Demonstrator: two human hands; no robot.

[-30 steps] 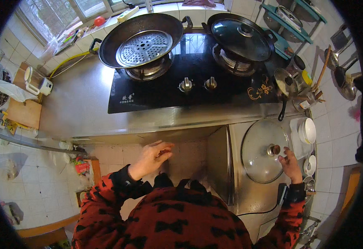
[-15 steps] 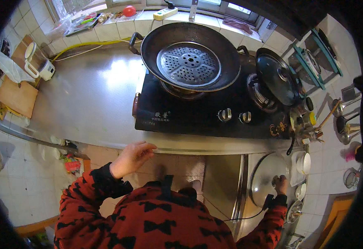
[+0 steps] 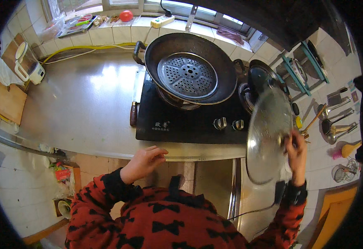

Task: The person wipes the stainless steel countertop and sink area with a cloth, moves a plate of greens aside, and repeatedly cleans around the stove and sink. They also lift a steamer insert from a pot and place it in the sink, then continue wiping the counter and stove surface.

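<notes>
My right hand [image 3: 296, 150] grips the knob of a large glass pot lid [image 3: 268, 141], held up and tilted at the right front of the stove. Its far edge overlaps a dark lidded pan on the right burner. Near the counter's front edge hangs my left hand [image 3: 145, 162], fingers loosely curled and apart, with nothing in it. A big dark wok [image 3: 218, 89] with two side handles stands uncovered on the left burner. Inside it lies a round perforated metal steamer rack [image 3: 188, 76].
The black gas stove [image 3: 181, 126] has two knobs. Beside its left edge lies a cleaver [image 3: 134, 112] with a wooden handle. A white blender [image 3: 35, 71] and a wooden cutting board [image 3: 6, 99] stand at far left. Ladles [image 3: 335, 124] hang on the right wall; a tomato [image 3: 126, 15] rests on the sill.
My right hand has lifted the glass lid from the right-hand counter, raising and tilting it toward the stove. My left hand has shifted slightly right. The view has moved a little.
</notes>
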